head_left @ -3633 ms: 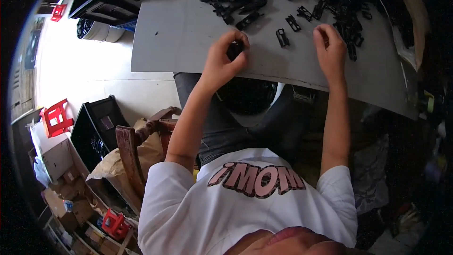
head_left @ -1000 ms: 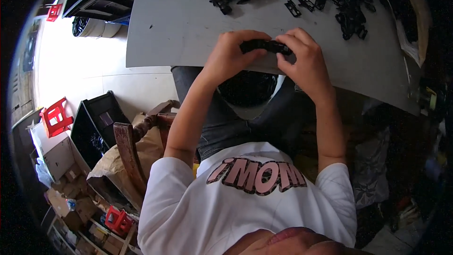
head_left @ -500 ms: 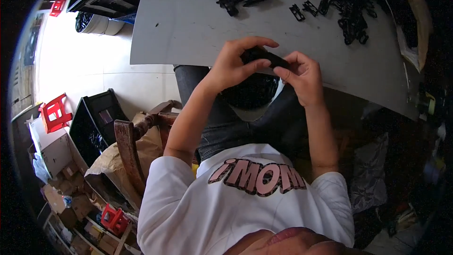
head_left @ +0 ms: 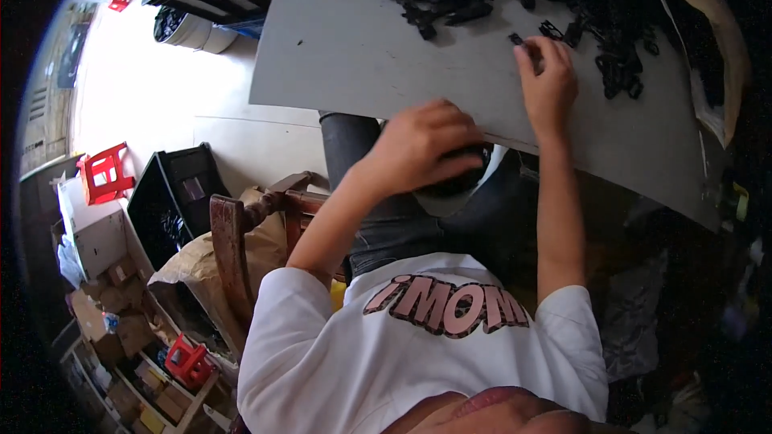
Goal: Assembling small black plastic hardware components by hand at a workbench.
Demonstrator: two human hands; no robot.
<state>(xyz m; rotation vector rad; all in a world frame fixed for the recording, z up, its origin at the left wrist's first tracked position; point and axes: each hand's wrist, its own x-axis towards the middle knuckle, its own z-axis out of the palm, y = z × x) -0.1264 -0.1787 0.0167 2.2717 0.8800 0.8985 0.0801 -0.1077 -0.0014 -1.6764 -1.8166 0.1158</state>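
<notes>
My right hand (head_left: 550, 84) is over the table, its thumb and fingers curled round a small black plastic part (head_left: 515, 38). Only the end of that part shows past the fingertips. My left hand (head_left: 425, 146), blurred by motion, hangs in front of the table edge above my lap, its fingers bent. Below it is a dark round container (head_left: 450, 186) between my knees, largely covered by the hand. Whether a black piece is still in the left hand cannot be made out. Another small black part (head_left: 551, 30) lies just beyond my right fingertips.
Heaps of black plastic parts (head_left: 450, 0) lie along the far side of the grey table (head_left: 346, 64). A brown paper bag (head_left: 712, 32) stands at its right end. At left are black crates (head_left: 217, 0), a bucket (head_left: 201, 34), a red stool (head_left: 106, 173) and a wooden chair (head_left: 229, 241).
My hands were together on a black piece and have parted. The right went forward to the small parts on the table; the left dropped lower over my lap. The view shifted slightly.
</notes>
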